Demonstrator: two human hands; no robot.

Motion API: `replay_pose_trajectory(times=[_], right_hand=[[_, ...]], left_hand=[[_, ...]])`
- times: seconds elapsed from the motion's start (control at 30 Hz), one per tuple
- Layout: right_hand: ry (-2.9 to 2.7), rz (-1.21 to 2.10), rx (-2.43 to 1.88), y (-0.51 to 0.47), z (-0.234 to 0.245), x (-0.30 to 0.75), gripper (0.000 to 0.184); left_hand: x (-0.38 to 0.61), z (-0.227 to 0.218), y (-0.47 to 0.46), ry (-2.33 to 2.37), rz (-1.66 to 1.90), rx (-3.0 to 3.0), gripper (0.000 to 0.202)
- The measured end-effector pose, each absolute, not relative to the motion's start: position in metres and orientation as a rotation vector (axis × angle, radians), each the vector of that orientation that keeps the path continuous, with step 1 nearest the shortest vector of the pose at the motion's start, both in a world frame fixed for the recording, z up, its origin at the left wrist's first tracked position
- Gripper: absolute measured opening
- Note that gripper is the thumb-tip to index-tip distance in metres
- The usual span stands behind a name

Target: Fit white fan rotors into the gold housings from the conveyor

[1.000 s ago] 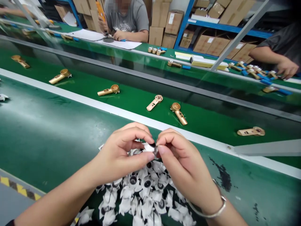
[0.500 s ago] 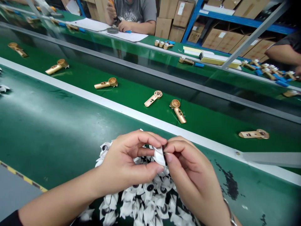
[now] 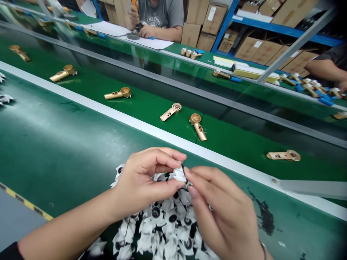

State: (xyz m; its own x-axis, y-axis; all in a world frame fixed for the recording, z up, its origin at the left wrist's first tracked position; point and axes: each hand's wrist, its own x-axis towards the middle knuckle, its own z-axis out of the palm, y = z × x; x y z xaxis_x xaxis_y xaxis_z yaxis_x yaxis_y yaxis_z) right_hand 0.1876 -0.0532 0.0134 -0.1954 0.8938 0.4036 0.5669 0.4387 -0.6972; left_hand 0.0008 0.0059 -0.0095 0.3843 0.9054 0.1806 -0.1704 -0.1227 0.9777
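My left hand (image 3: 148, 178) pinches a small white fan blade (image 3: 179, 174) between its thumb and fingers. The fingertips of my right hand (image 3: 221, 206) are closed together against the dark hub side of that same blade. What lies between the right thumb and forefinger is partly hidden. Under both hands spreads a pile of white fan blades (image 3: 162, 231), several showing round black hubs. The hands hide part of this pile.
Beyond a white rail (image 3: 108, 117), gold handheld-fan housings (image 3: 199, 127) lie spaced along a green conveyor belt (image 3: 233, 144). Across it, a person (image 3: 162, 21) holds a tool, and another person's arm (image 3: 328, 65) shows at right. Cardboard boxes (image 3: 214, 18) stand behind.
The gold housings have shifted slightly left in view. My right hand has lowered a little and its fingers have straightened against the fan blade, which now tilts differently in my left hand.
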Motion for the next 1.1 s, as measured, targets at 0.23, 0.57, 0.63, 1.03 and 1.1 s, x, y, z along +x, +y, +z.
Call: replay_pose_trajectory(times=[0.23,0.57,0.63,1.03,1.1], right_hand=[[-1.753,0.6,-1.825,0.053,0.013,0.172,0.038],[-1.611,0.977,-2.138,0.198,-0.017,0.106,0.036],[-1.636,1.087,-2.101,0.179,-0.014,0.119,0.032],[-1.295,1.25,-1.586,-0.023,0.0,0.204,0.024],[-1.27,1.153,-1.551,-0.038,-0.004,0.202,0.024]], left_hand=[[-0.011,0.002,0.028,0.815,1.323,0.95,0.015],[-0.024,0.004,0.059,0.929,1.26,0.345,0.009],[-0.024,0.002,0.055,0.902,1.272,0.403,0.003],[-0.01,-0.007,0.028,0.873,1.027,0.922,0.029],[-0.006,-0.008,0.023,0.898,0.998,0.954,0.033]])
